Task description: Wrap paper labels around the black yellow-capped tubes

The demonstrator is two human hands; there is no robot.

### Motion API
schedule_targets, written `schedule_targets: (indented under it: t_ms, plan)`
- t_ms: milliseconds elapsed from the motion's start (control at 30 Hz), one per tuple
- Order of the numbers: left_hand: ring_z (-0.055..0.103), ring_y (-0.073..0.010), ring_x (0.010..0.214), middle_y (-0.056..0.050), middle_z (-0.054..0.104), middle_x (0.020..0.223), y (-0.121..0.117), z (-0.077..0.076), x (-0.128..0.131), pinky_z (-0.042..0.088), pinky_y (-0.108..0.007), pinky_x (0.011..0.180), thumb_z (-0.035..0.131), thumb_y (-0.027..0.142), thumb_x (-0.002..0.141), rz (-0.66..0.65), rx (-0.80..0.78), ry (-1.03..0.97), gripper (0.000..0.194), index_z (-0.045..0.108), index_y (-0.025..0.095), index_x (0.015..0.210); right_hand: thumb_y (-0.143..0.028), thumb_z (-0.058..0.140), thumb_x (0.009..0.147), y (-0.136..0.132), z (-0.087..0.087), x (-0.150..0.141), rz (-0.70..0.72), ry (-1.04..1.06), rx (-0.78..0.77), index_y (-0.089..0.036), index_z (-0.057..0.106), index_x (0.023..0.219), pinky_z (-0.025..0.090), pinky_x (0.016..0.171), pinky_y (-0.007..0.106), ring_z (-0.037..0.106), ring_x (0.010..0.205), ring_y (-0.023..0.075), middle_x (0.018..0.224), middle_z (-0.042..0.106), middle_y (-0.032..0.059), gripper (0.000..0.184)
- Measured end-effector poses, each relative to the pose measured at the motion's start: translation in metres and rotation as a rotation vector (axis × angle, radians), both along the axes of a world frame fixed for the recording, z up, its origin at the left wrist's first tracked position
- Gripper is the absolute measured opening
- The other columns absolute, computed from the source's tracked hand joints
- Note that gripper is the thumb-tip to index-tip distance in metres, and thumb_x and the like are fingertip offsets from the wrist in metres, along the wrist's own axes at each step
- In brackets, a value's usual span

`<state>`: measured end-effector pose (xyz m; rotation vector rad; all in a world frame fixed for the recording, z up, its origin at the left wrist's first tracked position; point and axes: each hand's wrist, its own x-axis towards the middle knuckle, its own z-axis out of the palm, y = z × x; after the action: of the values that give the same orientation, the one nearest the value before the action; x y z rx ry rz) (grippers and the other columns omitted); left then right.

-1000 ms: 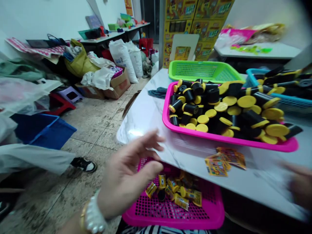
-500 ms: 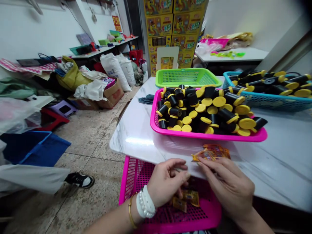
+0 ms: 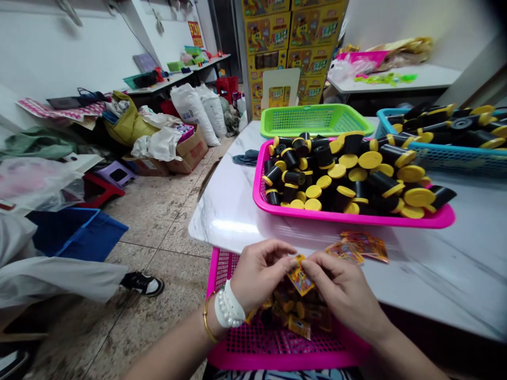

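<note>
Between my two hands is a small orange printed packet, pinched at its upper edges. The thumb and fingers of my left hand, with a pearl bracelet and white band at the wrist, grip its left side. My right hand pinches its right side. Below them, a pink basket at my lap holds several similar packets and dark pieces, partly hidden by the hands. More flat orange packets lie on the white tabletop, just beyond my right hand.
A pink basket on the table is heaped with black canisters with yellow lids. Behind it stand a green basket and a blue basket of more canisters. A person's leg is at left, near a blue bin.
My right hand has come left from the packets on the table to meet my left hand, and one packet is now held between them. The view has shifted slightly.
</note>
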<state>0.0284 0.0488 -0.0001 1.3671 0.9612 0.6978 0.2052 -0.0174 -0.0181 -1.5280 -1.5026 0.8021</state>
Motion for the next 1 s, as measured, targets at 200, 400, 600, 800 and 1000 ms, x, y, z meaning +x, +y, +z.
schedule_targets:
  t_ms: [200, 400, 600, 800, 1000]
  plan:
    - [0.045, -0.0064, 0.042, 0.002, 0.055, 0.055, -0.034, -0.003, -0.006, 0.033, -0.018, 0.041, 0.065, 0.040, 0.090, 0.201, -0.026, -0.054, 0.029, 0.070, 0.014, 0.078, -0.037, 0.056, 0.098, 0.002, -0.017, -0.016, -0.251, 0.032, 0.188, -0.019, 0.064, 0.069, 0.039, 0.048, 0.021, 0.048, 0.048, 0.0096, 0.052, 0.052, -0.0047, 0.036]
    - [0.047, -0.0059, 0.040, -0.003, 0.064, 0.064, -0.042, -0.015, -0.005, 0.030, -0.017, 0.036, 0.072, 0.049, 0.084, 0.244, -0.159, -0.108, 0.038, 0.076, 0.011, 0.088, -0.027, 0.058, 0.097, -0.003, -0.021, -0.021, -0.240, -0.007, 0.324, -0.020, 0.067, 0.075, 0.043, 0.053, 0.019, 0.054, 0.052, 0.0094, 0.060, 0.059, -0.0042, 0.025]
    - [0.046, -0.0037, 0.038, 0.000, 0.060, 0.058, -0.041, -0.016, -0.004, 0.031, -0.015, 0.038, 0.078, 0.060, 0.074, 0.277, -0.286, -0.196, 0.050, 0.071, 0.011, 0.076, -0.019, 0.059, 0.096, -0.007, -0.015, -0.024, -0.223, -0.061, 0.428, -0.021, 0.065, 0.076, 0.044, 0.055, 0.018, 0.055, 0.053, 0.0087, 0.062, 0.060, -0.0046, 0.021]
    - [0.038, -0.0041, 0.035, 0.003, 0.052, 0.045, -0.040, -0.014, -0.005, 0.024, -0.016, 0.036, 0.082, 0.059, 0.070, 0.236, -0.456, -0.233, 0.050, 0.073, 0.012, 0.081, -0.017, 0.058, 0.096, -0.007, -0.015, -0.024, -0.207, -0.099, 0.459, -0.022, 0.065, 0.079, 0.047, 0.057, 0.018, 0.059, 0.055, 0.0085, 0.065, 0.063, -0.0042, 0.019]
    - [0.056, -0.0076, 0.060, -0.003, 0.064, 0.069, -0.032, -0.018, -0.005, 0.044, -0.016, 0.054, 0.089, 0.036, 0.066, 0.267, -0.226, -0.231, 0.029, 0.078, 0.012, 0.077, -0.014, 0.058, 0.096, -0.004, -0.019, -0.031, -0.067, -0.109, 0.496, -0.020, 0.066, 0.083, 0.049, 0.058, 0.019, 0.062, 0.057, 0.0094, 0.067, 0.063, -0.0022, 0.016]
